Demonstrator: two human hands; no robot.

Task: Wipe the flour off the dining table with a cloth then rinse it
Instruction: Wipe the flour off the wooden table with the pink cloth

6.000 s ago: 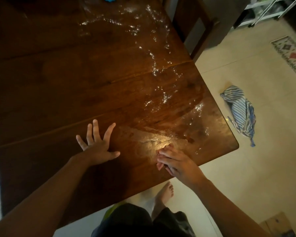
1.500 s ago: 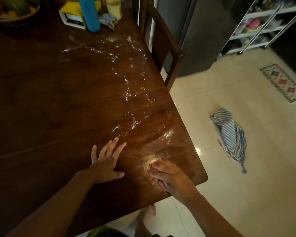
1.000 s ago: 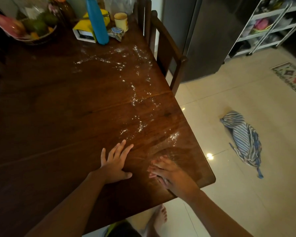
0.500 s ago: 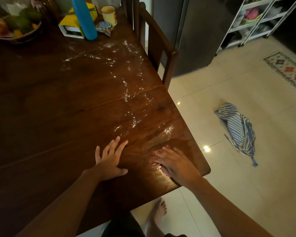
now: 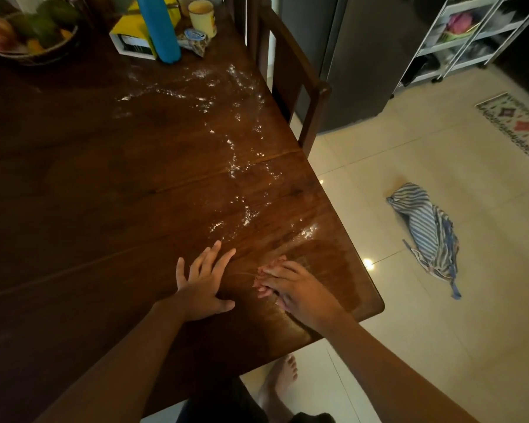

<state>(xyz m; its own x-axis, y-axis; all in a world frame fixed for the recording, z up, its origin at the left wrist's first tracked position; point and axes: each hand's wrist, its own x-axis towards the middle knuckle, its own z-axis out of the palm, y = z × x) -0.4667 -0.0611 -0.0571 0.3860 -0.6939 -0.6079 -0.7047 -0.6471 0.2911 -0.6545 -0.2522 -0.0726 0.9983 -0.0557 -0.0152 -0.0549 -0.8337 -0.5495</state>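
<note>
Flour (image 5: pixel 235 166) lies scattered in a trail along the right side of the dark wooden dining table (image 5: pixel 89 178), from the far items down toward the near corner. My right hand (image 5: pixel 293 291) holds a small pink cloth (image 5: pixel 264 277) against the tabletop near that corner; only bits of the cloth show under the fingers. A wet wiped patch (image 5: pixel 327 264) spreads beside it. My left hand (image 5: pixel 203 282) rests flat on the table, fingers spread, just left of the right hand.
A blue bottle (image 5: pixel 159 25), yellow box (image 5: pixel 132 38), mug (image 5: pixel 202 16) and fruit bowl (image 5: pixel 28 32) stand at the table's far end. A wooden chair (image 5: pixel 290 71) is tucked in on the right. A striped blue cloth (image 5: pixel 428 236) lies on the tiled floor. My bare foot (image 5: pixel 278 383) shows below.
My right hand has shifted slightly over the same near-corner patch with the cloth. The left hand stays planted, and the view has swung a little.
</note>
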